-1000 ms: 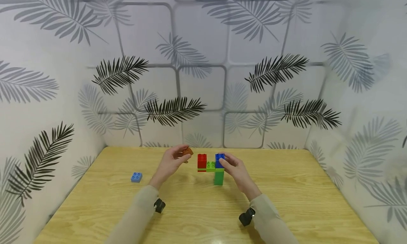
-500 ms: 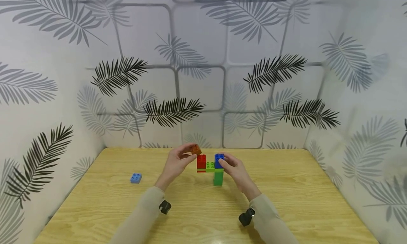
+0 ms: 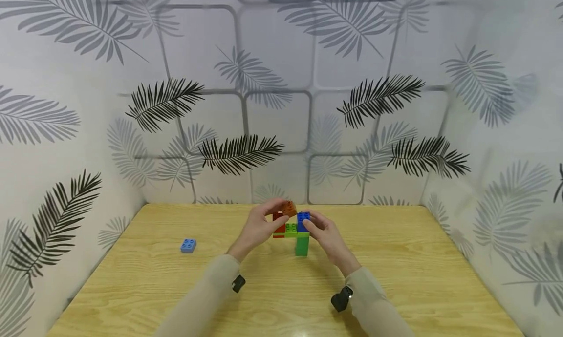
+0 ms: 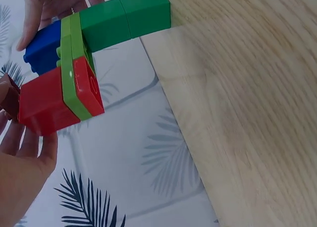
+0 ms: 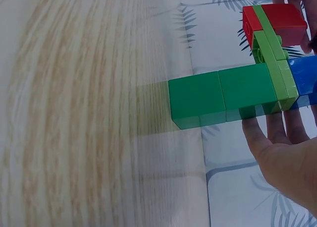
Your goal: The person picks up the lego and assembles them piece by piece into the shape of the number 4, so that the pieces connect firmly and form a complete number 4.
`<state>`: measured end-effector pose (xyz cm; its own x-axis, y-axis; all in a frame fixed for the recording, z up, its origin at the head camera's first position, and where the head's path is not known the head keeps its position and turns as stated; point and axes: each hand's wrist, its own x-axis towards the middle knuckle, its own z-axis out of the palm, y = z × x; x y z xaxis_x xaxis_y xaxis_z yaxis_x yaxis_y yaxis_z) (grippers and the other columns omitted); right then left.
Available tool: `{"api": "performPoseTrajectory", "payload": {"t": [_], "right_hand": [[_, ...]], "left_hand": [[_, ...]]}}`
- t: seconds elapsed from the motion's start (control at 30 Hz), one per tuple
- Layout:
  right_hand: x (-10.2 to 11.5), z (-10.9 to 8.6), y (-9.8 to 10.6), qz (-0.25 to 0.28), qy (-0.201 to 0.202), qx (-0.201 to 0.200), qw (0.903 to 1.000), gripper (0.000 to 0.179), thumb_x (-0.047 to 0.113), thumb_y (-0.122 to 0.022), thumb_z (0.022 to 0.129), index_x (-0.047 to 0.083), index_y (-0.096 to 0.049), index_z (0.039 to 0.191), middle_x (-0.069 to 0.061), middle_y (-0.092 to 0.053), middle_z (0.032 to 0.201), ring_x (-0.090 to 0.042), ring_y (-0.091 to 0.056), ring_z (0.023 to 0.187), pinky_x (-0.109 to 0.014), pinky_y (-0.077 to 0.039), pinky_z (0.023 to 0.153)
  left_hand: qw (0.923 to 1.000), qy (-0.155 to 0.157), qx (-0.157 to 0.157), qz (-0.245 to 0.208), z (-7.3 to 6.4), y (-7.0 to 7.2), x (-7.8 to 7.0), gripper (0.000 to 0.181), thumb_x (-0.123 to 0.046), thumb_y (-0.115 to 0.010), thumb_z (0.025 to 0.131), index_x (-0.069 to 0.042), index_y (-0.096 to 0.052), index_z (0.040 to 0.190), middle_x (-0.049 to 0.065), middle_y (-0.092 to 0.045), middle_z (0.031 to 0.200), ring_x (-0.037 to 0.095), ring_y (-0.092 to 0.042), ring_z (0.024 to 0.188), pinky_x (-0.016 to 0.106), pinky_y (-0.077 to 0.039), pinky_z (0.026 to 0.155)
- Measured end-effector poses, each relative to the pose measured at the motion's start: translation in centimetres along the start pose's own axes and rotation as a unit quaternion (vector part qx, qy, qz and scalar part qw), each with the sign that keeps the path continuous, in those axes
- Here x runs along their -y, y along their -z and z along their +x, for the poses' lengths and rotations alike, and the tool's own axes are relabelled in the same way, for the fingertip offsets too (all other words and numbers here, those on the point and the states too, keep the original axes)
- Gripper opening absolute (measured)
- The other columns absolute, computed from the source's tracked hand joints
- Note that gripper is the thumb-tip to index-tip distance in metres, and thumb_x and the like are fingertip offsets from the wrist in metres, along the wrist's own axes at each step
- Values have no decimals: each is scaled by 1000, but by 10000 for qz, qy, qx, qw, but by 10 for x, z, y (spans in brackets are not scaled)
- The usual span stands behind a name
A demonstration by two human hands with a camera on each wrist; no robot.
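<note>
A brick tower stands on the table: stacked green bricks (image 3: 302,246) carry a light green plate layer (image 3: 291,229). On its right end sits a blue brick (image 3: 303,221), on its left end a red brick (image 4: 44,100); a thin red piece (image 4: 88,85) hangs beneath the left end. My left hand (image 3: 260,228) pinches an orange-brown brick (image 3: 289,208) between thumb and fingers, over the gap between red and blue. That hand partly covers the red brick in the head view. My right hand (image 3: 326,235) grips the tower at the blue brick, fingers behind it.
A light blue brick (image 3: 188,245) lies on the wooden table (image 3: 272,298) to the left. A wall covering (image 3: 277,117) with leaf patterns rises behind the table and along both sides. Black wrist cameras sit on both sleeves.
My left hand has carried the orange-brown brick rightward, from left of the tower, past the red brick, to over the gap. The right hand and the tower have stayed put.
</note>
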<state>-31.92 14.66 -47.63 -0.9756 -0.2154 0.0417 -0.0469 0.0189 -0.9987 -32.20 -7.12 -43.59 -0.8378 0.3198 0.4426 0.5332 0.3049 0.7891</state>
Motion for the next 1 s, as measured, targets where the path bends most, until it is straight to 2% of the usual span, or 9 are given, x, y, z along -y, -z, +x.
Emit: {"api": "performPoseTrajectory", "payload": {"t": [0.1, 0.3, 0.4, 0.53, 0.67, 0.8, 1.0], "right_hand": [[-1, 1, 0, -105, 78, 30, 9999, 49, 32, -56, 100, 13, -49, 145, -15, -53, 141, -25, -53, 129, -44, -43, 108], [-2, 2, 1, -154, 186, -93, 9997, 46, 30, -57, 100, 13, -52, 143, -17, -54, 140, -31, -55, 127, -43, -45, 106], [-3, 3, 1, -136, 235, -138, 9995, 47, 28, -59, 99, 12, -52, 143, -17, -55, 139, -33, -55, 127, -43, -46, 106], [-4, 4, -1, -153, 297, -200, 9992, 48, 26, -60, 99, 10, -51, 143, -16, -54, 140, -29, -55, 126, -43, -45, 106], [-4, 5, -2, -94, 326, -247, 9991, 46, 24, -60, 99, 9, -53, 142, -15, -55, 140, -27, -55, 126, -44, -45, 106], [-5, 5, -1, -20, 364, -232, 9991, 46, 24, -60, 99, 10, -53, 142, -14, -56, 139, -28, -55, 126, -44, -44, 107], [-7, 4, 1, -38, 418, -88, 9991, 46, 26, -59, 99, 12, -52, 143, -13, -54, 140, -27, -52, 128, -46, -40, 110]], "left_hand": [[9999, -8, 93, 137, 1, -5, -3, 41, -14, -69, 93, -19, -62, 133, 3, -68, 121, 20, -64, 110, 40, -55, 90], [9984, -161, 238, 484, 5, -16, -9, 42, -10, -67, 93, -16, -61, 134, 2, -68, 121, 14, -64, 99, 24, -54, 79], [9968, -231, 290, 702, 7, -19, -12, 42, -12, -67, 94, -16, -61, 135, 1, -68, 123, 12, -58, 72, 21, -47, 61], [9931, -344, 437, 1034, 8, -21, -14, 43, -13, -66, 94, -15, -59, 136, 4, -66, 128, 10, -37, 50, 21, -34, 49], [9893, -407, 564, 1281, 10, -21, -17, 42, -14, -66, 95, -12, -59, 137, 6, -66, 128, 7, -32, 50, 20, -31, 49], [9853, -551, 625, 1491, 11, -20, -18, 41, -14, -66, 94, -13, -61, 135, 6, -68, 125, 6, -36, 53, 19, -34, 50], [9781, -775, 853, 1733, 14, -17, -21, 40, -15, -66, 95, -13, -61, 135, 5, -65, 130, 6, -40, 57, 19, -38, 52]]}}
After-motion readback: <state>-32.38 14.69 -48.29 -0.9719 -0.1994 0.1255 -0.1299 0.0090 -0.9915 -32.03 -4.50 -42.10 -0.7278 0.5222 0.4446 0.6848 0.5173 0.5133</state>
